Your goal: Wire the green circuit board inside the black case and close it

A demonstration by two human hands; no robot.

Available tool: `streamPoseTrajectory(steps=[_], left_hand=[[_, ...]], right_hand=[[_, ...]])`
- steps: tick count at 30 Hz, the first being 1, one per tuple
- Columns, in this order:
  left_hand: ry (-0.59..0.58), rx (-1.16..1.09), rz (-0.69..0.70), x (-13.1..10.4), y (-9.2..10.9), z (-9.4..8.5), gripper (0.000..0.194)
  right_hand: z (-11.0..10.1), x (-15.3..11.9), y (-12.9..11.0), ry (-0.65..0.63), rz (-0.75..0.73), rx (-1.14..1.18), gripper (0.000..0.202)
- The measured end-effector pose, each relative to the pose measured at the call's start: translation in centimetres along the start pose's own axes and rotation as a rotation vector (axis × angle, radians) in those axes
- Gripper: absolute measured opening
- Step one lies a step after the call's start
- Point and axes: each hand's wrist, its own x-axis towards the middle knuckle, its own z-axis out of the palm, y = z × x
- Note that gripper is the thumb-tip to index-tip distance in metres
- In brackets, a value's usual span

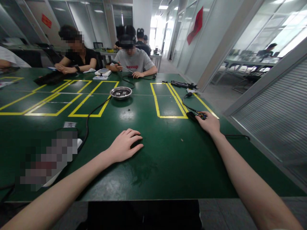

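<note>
My left hand (126, 144) rests on the green table (153, 169) with its fingers apart and nothing in it. At the right, my right hand (209, 123) is closed on a small dark device (192, 116) with colourful parts, beside the yellow tape. A black cable with a plug (189, 94) lies just behind that device. The undersides of my right fingers are hidden.
A metal bowl (121, 93) with small metal parts stands mid-table. A black cable (87, 123) runs past a white, partly blurred object (51, 177) at the left. A black tool (183, 84) lies at the back right. Two people sit across the table.
</note>
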Motion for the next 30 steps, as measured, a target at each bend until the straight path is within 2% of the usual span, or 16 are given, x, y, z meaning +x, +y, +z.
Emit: streamPoseTrajectory(steps=[3,6,9,12,16,18,20,24,30], left_hand=[[0.003,0.0,0.003,0.0,0.1,-0.1,0.033],[0.0,-0.007,-0.008,0.1,0.1,-0.2,0.032],[0.008,-0.034,-0.011,0.1,0.1,-0.2,0.031],[0.076,-0.099,0.008,0.2,0.3,-0.2,0.031],[0.191,-0.206,0.169,0.0,1.2,-0.5,0.032],[0.13,-0.248,0.221,-0.2,1.6,-0.6,0.024],[0.073,-0.258,0.187,-0.3,1.9,-0.6,0.026],[0.019,-0.17,0.144,-0.5,1.8,-0.6,0.05],[0.027,-0.084,0.088,-0.4,1.7,-0.2,0.052]], right_hand=[[-0.4,-0.8,-1.9,-0.105,0.027,-0.006,0.045],[-0.6,-2.3,-4.5,-0.205,-0.076,0.075,0.043],[-0.5,-5.0,-7.6,-0.301,-0.312,0.269,0.038],[-0.7,-8.7,-11.0,-0.437,-0.574,0.479,0.038],[-1.5,-13.6,-14.9,-0.627,-0.892,0.601,0.038],[-2.0,-15.2,-16.0,-0.676,-0.984,0.648,0.036],[-2.3,-16.0,-16.4,-0.676,-1.002,0.692,0.034],[-2.7,-15.5,-15.9,-0.572,-0.901,0.698,0.032],[-2.9,-14.9,-15.9,-0.482,-0.865,0.76,0.023]])
